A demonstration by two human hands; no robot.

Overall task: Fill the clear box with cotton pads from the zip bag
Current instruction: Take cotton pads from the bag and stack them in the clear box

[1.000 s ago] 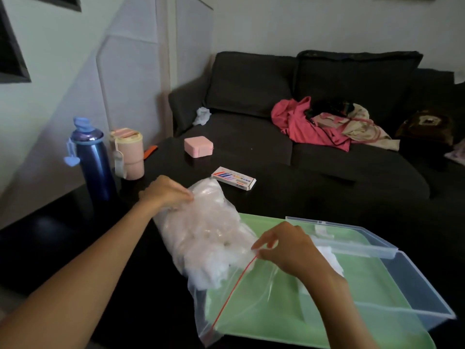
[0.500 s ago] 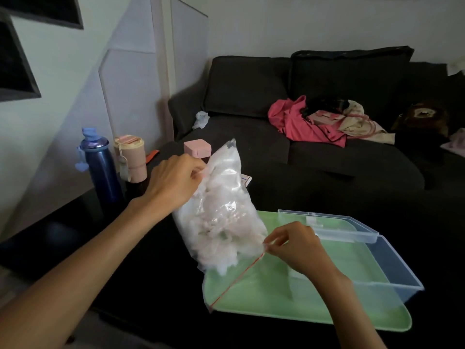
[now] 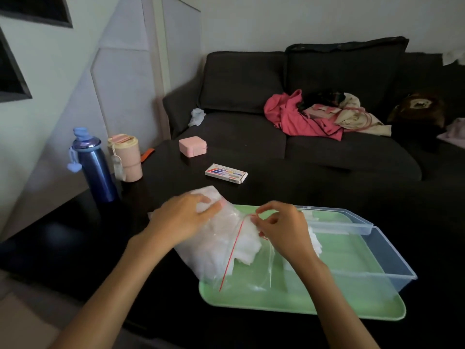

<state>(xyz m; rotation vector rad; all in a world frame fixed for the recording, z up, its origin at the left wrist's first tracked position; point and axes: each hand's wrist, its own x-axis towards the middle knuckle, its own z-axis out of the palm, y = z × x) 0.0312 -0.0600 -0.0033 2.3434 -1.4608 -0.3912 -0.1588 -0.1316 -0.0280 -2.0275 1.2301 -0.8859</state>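
Table [image 3: 289, 187]: dark, carrying the green tray and all smaller things.
Green tray [image 3: 302, 303]: flat on the table, under the clear box and under the mouth end of the zip bag.
Clear box [image 3: 387, 250]: on the tray at the right, lid open at the far side; a few white pads seem to lie inside, behind the right hand.
Zip bag [image 3: 221, 250]: lying half on the table, half on the tray, just beside the box, full of cotton pads [image 3: 249, 248]; red zip line running toward the near edge.
Step in hand: probably opening the bag mouth, so pads can go out to the box.
Next move: likely needs to spread the mouth wider while holding the bag body steady.
Left hand [image 3: 183, 217]: laid on the far end of the bag, fingers curled loosely over the plastic, pressing it down.
Right hand [image 3: 281, 227]: thumb and forefinger pinching the bag edge at the red zip line, other fingers bent, holding nothing visible.
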